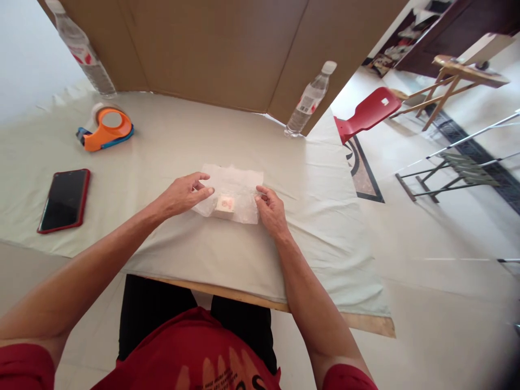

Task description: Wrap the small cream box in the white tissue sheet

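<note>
A small pale box with a reddish print on top sits on the near part of a translucent sheet of bubble wrap, spread on the cloth. My left hand is at the sheet's left edge, its thumb and index finger apart and nothing between them. At the right edge my right hand has thumb and fingertips closed on the bubble wrap. The box itself is touched by neither hand.
A pale cloth covers the table. On the left are an orange tape dispenser and a phone. A cardboard panel stands behind, with one water bottle at left and another bottle at right.
</note>
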The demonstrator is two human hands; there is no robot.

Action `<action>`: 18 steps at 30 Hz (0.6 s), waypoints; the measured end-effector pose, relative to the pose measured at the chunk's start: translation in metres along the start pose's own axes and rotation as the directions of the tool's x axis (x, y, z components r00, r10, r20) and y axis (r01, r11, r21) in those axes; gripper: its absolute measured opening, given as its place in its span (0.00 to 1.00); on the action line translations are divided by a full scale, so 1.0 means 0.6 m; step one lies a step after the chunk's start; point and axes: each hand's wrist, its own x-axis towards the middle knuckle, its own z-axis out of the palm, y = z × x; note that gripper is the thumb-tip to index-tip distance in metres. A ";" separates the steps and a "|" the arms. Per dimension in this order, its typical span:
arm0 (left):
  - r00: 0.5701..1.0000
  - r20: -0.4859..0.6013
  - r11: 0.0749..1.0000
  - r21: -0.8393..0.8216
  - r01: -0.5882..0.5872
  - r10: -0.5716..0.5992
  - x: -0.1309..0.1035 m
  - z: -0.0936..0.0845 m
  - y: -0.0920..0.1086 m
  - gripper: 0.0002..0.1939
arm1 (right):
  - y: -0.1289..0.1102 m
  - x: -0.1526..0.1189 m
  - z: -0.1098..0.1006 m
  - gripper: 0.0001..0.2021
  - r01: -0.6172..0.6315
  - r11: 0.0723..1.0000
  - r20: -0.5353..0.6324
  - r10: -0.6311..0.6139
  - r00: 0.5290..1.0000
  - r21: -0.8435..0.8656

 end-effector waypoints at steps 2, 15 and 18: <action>1.000 0.003 0.999 -0.037 -0.005 0.006 -0.016 -0.004 -0.002 0.33 | 0.000 0.000 -0.001 0.19 0.019 1.000 -0.012 -0.019 1.000 -0.001; 0.943 0.287 0.982 0.035 -0.188 0.171 -0.084 0.025 -0.018 0.18 | -0.011 -0.002 -0.001 0.14 0.033 0.999 0.028 -0.033 0.999 -0.012; 0.953 0.082 0.928 0.215 -0.304 0.293 -0.074 0.047 -0.018 0.15 | -0.012 -0.003 -0.002 0.15 0.030 0.998 0.047 -0.028 0.999 -0.050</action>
